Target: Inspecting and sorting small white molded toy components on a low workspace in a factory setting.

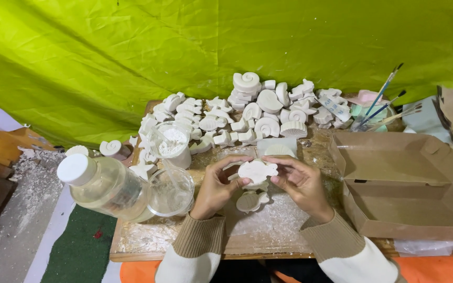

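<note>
Bottle [103, 184] near; hands [260, 181] hold fish cast [257, 170].

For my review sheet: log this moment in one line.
left hand: holds white fish cast | right hand: same | below: second fish cast

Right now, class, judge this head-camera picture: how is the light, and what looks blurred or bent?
Head view: soft, even light tinted by the green tarp, faint shadows only; the clear bottle close to the lens looks oversized and slightly soft; the white fish cast between left hand and right hand is sharp.
</note>
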